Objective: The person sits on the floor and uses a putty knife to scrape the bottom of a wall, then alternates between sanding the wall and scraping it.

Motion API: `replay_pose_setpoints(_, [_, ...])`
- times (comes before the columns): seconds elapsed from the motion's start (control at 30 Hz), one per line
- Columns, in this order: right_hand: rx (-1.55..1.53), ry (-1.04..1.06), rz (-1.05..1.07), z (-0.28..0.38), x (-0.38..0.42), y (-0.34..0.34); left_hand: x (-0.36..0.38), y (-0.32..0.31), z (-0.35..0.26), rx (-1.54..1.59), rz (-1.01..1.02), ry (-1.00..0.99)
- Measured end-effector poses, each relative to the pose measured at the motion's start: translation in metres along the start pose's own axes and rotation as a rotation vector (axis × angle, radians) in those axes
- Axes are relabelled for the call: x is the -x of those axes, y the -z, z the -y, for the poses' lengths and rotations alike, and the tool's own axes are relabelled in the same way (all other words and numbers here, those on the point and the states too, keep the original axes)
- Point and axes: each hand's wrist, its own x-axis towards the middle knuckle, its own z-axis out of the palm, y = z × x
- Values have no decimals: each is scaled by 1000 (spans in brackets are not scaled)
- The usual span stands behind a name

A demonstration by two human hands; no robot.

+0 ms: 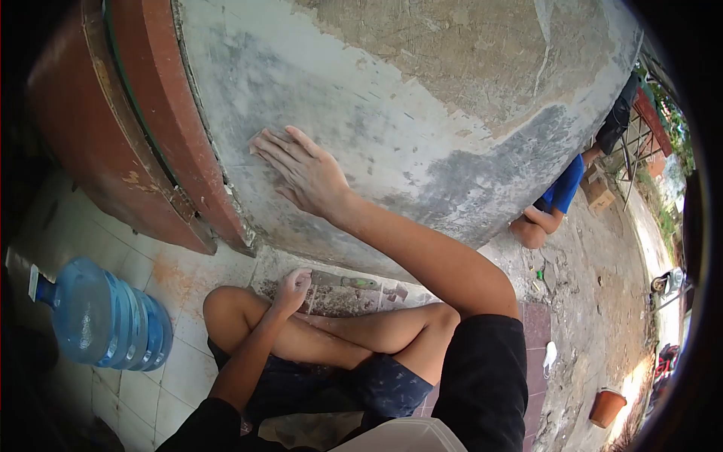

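My right hand lies against the grey and white patchy wall, fingers stretched out and dusted with pale powder. A small light-brown edge shows at its fingertips, and what lies under the palm is hidden. My left hand is by my knee, low near the foot of the wall, with whitened fingers bent together; I cannot tell what, if anything, is in them. Just right of it, a scraper with a green and grey handle lies on the dusty floor strip along the wall's base.
Left of me, a blue water jug lies on white tiles. A red-brown door frame borders the wall. To the right, a person in a blue shirt sits past the wall's corner, and an orange-brown bucket stands on rough concrete.
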Motion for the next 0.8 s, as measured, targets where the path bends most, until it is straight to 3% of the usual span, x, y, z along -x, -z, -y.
replay_pose_setpoints(0.2, [111, 24, 96, -48, 96, 11, -1, -3, 3, 77, 7, 10])
replay_pose_setpoints(0.47, [178, -124, 268, -86, 232, 16, -5, -11, -9, -17, 82, -17])
replay_pose_setpoints(0.6, [193, -108, 302, -78, 219, 14, -9, -14, -13, -18, 102, -52])
replay_pose_setpoints(0.8, [196, 82, 225, -32, 127, -4, -9, -19, -17, -25, 128, -85])
